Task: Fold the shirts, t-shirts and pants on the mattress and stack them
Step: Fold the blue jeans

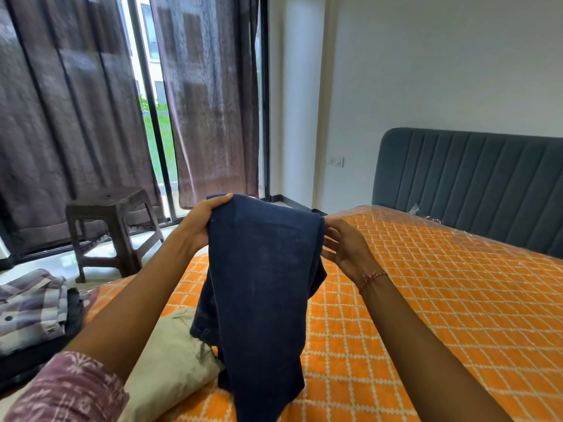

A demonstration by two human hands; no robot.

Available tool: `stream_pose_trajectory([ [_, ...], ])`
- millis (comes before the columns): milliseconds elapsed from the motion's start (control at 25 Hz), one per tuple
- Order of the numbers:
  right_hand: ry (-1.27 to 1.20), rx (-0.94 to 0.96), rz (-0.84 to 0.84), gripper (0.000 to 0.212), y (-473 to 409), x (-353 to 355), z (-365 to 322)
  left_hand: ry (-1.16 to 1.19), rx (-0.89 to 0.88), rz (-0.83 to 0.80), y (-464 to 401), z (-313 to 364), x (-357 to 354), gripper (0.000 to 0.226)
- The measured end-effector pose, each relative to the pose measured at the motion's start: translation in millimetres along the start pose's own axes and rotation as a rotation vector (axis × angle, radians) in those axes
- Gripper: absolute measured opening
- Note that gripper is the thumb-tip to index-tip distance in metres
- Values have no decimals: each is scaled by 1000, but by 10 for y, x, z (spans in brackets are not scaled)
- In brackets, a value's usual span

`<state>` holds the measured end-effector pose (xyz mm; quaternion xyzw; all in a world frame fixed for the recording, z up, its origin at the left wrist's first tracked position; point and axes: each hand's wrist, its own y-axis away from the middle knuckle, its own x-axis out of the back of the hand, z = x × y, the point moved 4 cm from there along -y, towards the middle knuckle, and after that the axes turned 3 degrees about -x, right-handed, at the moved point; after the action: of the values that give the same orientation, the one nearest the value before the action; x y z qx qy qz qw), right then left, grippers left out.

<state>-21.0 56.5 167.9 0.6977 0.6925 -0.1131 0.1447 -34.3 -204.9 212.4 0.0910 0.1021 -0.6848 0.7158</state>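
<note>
The left hand (199, 222) is gripping the top corner of the dark navy woven cotton pants (259, 287), fingers curled over the edge, and is holding them up above the orange quilted mattress with its white diamond stitching (426, 300). The right hand (344, 251) is reaching in at 3 o'clock of the garment with fingers spread, just touching its side edge without pinching it. The step would go best if that hand were pinching the far corner, so the cloth is hanging flat and the legs are lining up. Open quilt is lying from 2 to 5 o'clock for laying it down. At 7 o'clock the crumpled cream cloth garment (170, 360) is crowding the hem, and at 9 o'clock the stack topped by a folded purple-and-white checked shirt (30, 309) is sitting near the mattress edge.
</note>
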Motion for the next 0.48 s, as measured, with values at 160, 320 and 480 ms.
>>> stream_pose_trajectory([
  [160, 129, -236, -125, 21, 10, -168, 98, -4, -14, 18, 16, -14, -7, 11],
  [320, -146, -342, -262, 37, 41, -343, 118, -28, -15, 6, 38, -4, 30, 10],
  [480, -16, -269, -98, 16, 3, -377, -85, -245, 90, 15, -17, 113, 130, 16],
])
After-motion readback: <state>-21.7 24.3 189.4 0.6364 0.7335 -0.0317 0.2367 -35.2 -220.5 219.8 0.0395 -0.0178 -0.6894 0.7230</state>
